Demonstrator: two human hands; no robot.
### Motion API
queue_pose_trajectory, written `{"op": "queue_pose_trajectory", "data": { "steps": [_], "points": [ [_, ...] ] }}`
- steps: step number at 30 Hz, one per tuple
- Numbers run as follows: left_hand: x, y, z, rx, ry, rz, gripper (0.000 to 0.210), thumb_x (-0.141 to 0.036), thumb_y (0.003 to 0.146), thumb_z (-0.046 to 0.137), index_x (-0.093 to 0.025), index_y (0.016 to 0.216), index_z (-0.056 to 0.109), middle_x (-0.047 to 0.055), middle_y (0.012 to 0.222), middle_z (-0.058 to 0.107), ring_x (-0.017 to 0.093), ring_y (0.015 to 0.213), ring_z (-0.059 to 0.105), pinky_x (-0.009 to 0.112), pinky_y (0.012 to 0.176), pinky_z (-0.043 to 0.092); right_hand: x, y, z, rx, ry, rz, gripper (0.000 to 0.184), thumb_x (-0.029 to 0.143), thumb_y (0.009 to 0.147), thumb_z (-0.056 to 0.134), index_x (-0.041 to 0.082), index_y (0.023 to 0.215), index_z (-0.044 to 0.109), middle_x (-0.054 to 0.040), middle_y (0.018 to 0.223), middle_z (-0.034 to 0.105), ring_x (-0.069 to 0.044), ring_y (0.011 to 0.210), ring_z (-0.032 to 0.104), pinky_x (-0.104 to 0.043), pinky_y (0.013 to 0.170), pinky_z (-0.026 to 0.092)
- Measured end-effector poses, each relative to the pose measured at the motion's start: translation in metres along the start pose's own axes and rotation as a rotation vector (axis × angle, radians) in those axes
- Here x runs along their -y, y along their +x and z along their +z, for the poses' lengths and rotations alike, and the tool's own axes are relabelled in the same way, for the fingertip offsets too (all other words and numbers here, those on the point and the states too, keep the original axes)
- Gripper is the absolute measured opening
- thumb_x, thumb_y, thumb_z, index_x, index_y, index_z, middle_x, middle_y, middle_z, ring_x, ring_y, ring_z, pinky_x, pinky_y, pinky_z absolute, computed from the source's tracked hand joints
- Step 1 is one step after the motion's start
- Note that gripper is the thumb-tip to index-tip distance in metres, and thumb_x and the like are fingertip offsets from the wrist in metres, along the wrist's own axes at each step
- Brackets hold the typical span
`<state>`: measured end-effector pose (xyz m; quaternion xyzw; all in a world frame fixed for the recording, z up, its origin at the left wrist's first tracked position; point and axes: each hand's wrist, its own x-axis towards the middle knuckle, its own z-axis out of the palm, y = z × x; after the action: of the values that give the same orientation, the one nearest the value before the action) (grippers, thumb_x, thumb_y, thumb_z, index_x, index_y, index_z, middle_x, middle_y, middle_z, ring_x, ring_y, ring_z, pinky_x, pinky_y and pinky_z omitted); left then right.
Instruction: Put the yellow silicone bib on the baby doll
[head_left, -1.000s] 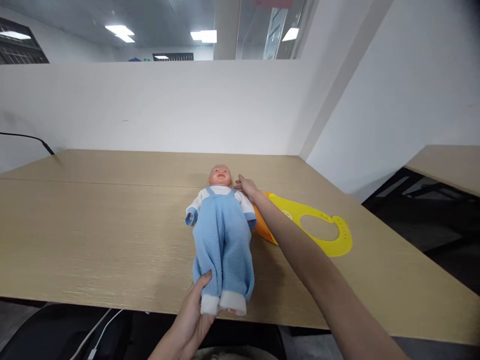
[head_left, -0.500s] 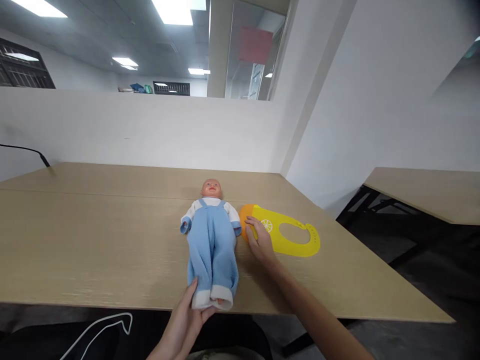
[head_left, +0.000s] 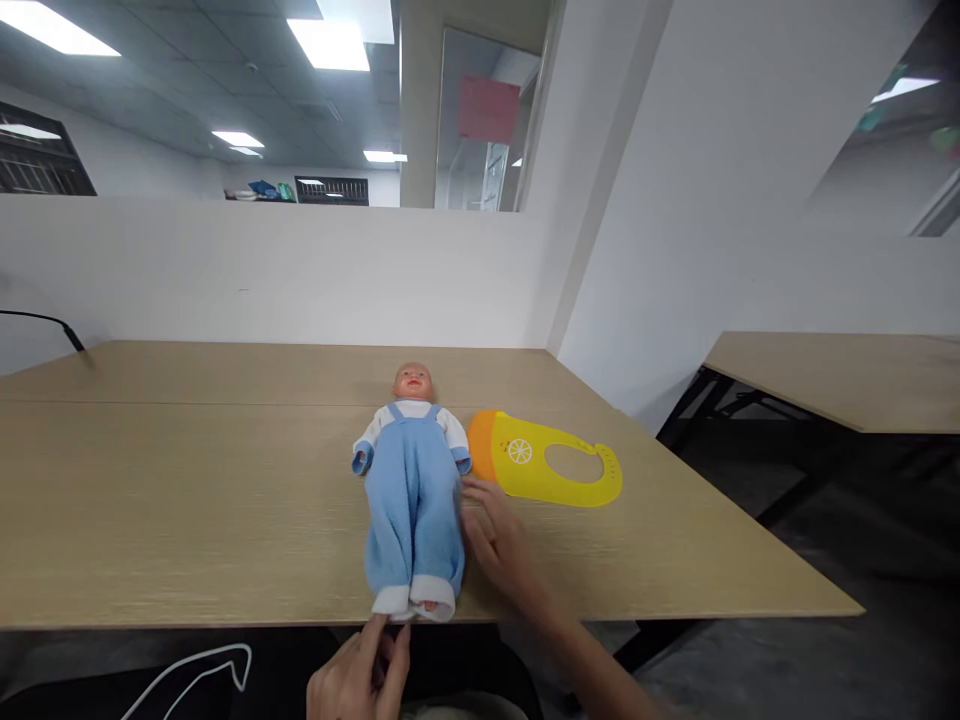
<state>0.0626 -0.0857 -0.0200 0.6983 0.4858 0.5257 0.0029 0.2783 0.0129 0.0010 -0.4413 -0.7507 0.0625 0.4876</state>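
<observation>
A baby doll in light blue overalls and a white shirt lies on its back on the wooden table, feet at the near edge. My left hand sits just below the doll's feet, off the table edge, fingers curled together and holding nothing. My right hand hovers beside the doll's right leg, fingers spread, holding nothing. A yellow silicone bib with an orange pocket lies flat to the right of the doll.
A white partition wall runs behind the table. A second wooden table stands at the right across a gap of dark floor. A white cable hangs below the near edge; a black cable lies at far left.
My right hand drew back from the doll's shoulder, past the bib, to beside its leg. My left hand let go of the doll's foot and dropped below the table edge.
</observation>
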Motion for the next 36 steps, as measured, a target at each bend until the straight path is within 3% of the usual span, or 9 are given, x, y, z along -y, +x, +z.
{"op": "queue_pose_trajectory", "data": {
  "steps": [4,7,12,15,30,34,36],
  "points": [
    [-0.001,0.019,0.0,-0.011,0.234,0.197,0.032,-0.03,0.093,0.041,-0.017,0.076,0.065,0.002,0.06,0.066,0.011,0.049,0.063,0.018,0.046,0.045,0.019,-0.028,-0.006,0.071,0.004,-0.053,0.037,0.022,0.084,0.053,0.021,0.121,0.046,-0.0115,0.134,0.043,-0.023,0.124,0.043,-0.041,0.102,0.041],
    [0.0,0.023,0.002,-0.005,0.266,0.212,0.029,-0.028,0.092,0.045,-0.017,0.07,0.061,-0.001,0.054,0.06,0.011,0.045,0.059,0.02,0.044,0.042,0.032,-0.04,-0.003,0.081,-0.015,-0.12,0.044,0.022,0.079,0.058,0.02,0.121,0.045,-0.0133,0.139,0.036,-0.026,0.126,0.04,-0.042,0.1,0.042],
    [0.001,0.02,0.007,0.01,0.176,0.168,0.026,-0.026,0.091,0.047,-0.018,0.069,0.058,-0.003,0.053,0.058,0.009,0.045,0.057,0.02,0.046,0.04,0.054,-0.049,0.012,0.028,-0.08,-0.17,0.037,0.014,0.073,0.06,0.022,0.109,0.053,-0.0106,0.141,0.032,-0.028,0.129,0.036,-0.045,0.101,0.04],
    [0.0,0.02,0.007,-0.048,0.234,0.216,0.023,-0.023,0.09,0.048,-0.018,0.07,0.058,-0.002,0.055,0.06,0.01,0.047,0.059,0.02,0.048,0.04,0.061,-0.052,0.02,0.015,-0.106,-0.152,0.035,0.012,0.073,0.059,0.022,0.107,0.055,-0.01,0.142,0.03,-0.03,0.131,0.032,-0.046,0.101,0.039],
    [-0.005,0.013,0.013,-0.031,0.226,0.222,0.029,-0.018,0.088,0.048,-0.019,0.059,0.05,-0.004,0.048,0.047,0.009,0.041,0.047,0.022,0.045,0.035,0.052,-0.059,0.027,-0.043,-0.011,-0.044,0.039,0.027,0.077,0.067,0.02,0.113,0.052,-0.0138,0.138,0.035,-0.025,0.124,0.042,-0.033,0.093,0.047],
    [-0.003,0.005,0.016,-0.096,0.23,0.14,0.017,-0.02,0.085,0.055,-0.017,0.069,0.054,-0.003,0.053,0.052,0.009,0.046,0.052,0.021,0.049,0.04,0.05,-0.06,0.028,-0.055,-0.004,-0.043,0.038,0.025,0.077,0.067,0.02,0.111,0.053,-0.0141,0.138,0.035,-0.025,0.123,0.043,-0.033,0.093,0.047],
    [-0.001,0.003,0.016,-0.134,0.266,0.173,0.004,-0.018,0.083,0.059,-0.015,0.083,0.059,0.0,0.065,0.06,0.01,0.057,0.059,0.021,0.057,0.045,0.05,-0.061,0.029,-0.048,-0.013,-0.04,0.037,0.024,0.076,0.066,0.02,0.111,0.053,-0.0142,0.138,0.035,-0.025,0.125,0.042,-0.034,0.093,0.047]
  ]
}}
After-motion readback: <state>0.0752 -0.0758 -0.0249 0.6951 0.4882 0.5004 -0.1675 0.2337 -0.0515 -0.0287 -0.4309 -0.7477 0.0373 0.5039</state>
